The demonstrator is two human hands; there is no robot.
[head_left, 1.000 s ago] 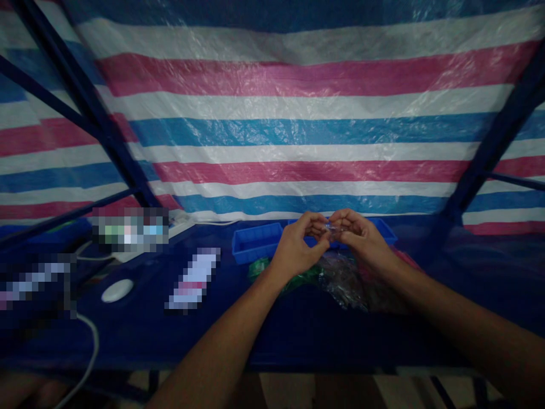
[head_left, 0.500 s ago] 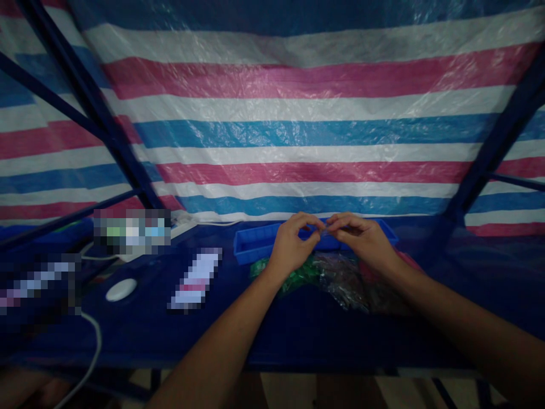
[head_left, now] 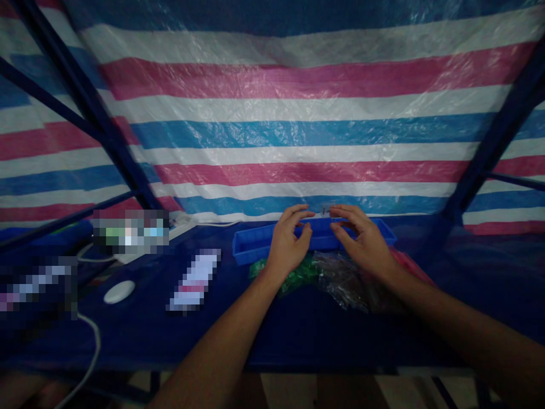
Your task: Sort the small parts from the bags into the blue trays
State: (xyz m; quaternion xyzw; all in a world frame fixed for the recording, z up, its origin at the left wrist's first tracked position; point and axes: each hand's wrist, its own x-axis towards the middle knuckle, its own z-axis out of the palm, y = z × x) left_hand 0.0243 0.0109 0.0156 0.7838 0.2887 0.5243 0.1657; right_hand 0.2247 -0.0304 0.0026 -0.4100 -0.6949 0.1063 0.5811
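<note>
My left hand (head_left: 287,244) and my right hand (head_left: 361,241) hover side by side over a long blue plastic tray (head_left: 251,244) at the back of the dark blue table. On each hand the thumb and forefinger are apart and the other fingers loosely spread. A tiny pale object (head_left: 324,211) shows between the two forefinger tips, above the tray; I cannot tell whether either finger touches it. Under my wrists lie a green plastic bag (head_left: 298,278) and a crumpled clear plastic bag (head_left: 344,284).
A white computer mouse (head_left: 119,291) with its cable lies at the left. A white power strip (head_left: 181,224) sits at the back left. A striped pink, white and blue tarpaulin (head_left: 298,130) hangs behind, with dark blue frame poles (head_left: 89,108) at both sides.
Both hands pinched a small clear thing together a second ago. They have since moved slightly forward over the tray and their fingers have come apart.
</note>
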